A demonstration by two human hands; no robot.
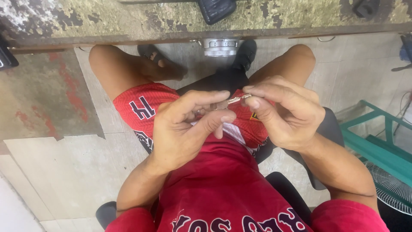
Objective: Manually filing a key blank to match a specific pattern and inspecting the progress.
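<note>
My left hand [186, 126] and my right hand [285, 111] meet in front of my chest, above my lap. Between their fingertips I pinch a small thin metal piece [238, 99], silvery and slightly golden, held nearly level. My right thumb and forefinger grip its right end. My left thumb and forefinger close on its left end, where a small part is hidden behind the fingers. I am seated in red shorts and a red shirt.
A worn, mottled workbench edge [128, 38] runs across the top. A round silver metal cylinder [220, 46] hangs under it. A black chair seat [330, 129] is under me. A green frame [377, 146] and a white fan grille [392, 189] stand at right.
</note>
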